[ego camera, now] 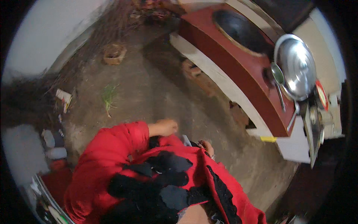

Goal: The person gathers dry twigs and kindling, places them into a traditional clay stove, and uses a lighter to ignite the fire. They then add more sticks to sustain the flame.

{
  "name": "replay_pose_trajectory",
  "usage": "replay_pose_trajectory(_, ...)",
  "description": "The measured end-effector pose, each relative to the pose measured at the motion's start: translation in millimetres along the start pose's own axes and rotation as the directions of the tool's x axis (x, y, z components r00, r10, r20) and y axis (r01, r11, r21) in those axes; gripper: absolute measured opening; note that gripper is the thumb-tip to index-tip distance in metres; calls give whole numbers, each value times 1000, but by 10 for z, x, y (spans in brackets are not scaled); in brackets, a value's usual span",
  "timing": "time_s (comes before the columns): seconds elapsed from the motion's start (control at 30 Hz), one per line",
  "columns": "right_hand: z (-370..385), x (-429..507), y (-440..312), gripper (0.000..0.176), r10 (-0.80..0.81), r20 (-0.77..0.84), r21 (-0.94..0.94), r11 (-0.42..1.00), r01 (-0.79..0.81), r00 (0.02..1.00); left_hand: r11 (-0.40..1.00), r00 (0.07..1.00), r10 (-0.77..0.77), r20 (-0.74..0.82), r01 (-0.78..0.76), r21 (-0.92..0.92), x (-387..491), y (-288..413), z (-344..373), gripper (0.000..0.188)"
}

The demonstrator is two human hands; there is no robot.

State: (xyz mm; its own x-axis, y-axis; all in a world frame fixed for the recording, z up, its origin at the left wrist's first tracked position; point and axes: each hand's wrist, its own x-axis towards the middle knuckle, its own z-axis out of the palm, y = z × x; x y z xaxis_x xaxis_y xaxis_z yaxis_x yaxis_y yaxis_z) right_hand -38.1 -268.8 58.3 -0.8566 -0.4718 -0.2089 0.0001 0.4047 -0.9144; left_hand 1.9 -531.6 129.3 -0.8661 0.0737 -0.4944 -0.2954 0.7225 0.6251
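Observation:
My left hand (167,127) reaches out of a red sleeve in front of my body, fingers curled. Whether anything sits inside it cannot be made out. My right hand (206,146), lower and to the right, is partly hidden by the red jacket (173,148) with its black trim, and a band shows at the wrist. Its fingers look bent, with their grip hidden. Between the hands a small pale grey patch of material shows. Nearest to the left hand on the floor (145,95) lies a bunch of green stalks with pale root ends (108,98), apart from it.
At right stands a red-topped stove (223,53) with a large dark wok (237,30) set in it. A shiny metal basin or lid (296,67), a ladle (277,74) and a red-rimmed dish (322,95) rest there. Twigs (92,42) and a cardboard-coloured container (114,56) lie ahead left.

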Motion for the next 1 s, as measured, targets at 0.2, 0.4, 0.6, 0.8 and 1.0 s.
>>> replay_pose_trajectory(0.2, 630, 777, -859, 15, -112, 347, -218, 956, 196, 931, 927, 947, -156, -280, 43, -372, -542, -600, -344, 21)
replay_pose_trajectory(0.4, 1314, 1374, -1290, 16, -110, 570, -259, 917, 305, 815, 803, 912, -352, -210, 179, -568, -719, -1267, -128, 25)
replay_pose_trajectory(0.6, 2125, 2289, -1406, 15, -62, 710, -161, 956, 247, 702, 900, 859, -328, -393, 158, -406, -768, -1811, -608, 28)
replay_pose_trajectory(0.8, 3025, 3178, -1891, 16, -135, 821, -93, 927, 363, 555, 759, 682, -625, -381, 415, -502, -1026, -2326, -1268, 26)
replay_pose_trajectory(1.0, 3969, 3602, -2273, 16, -54, 949, -28, 967, 255, 310, 513, 557, -812, -173, 542, -666, -1451, -2936, -1275, 34)
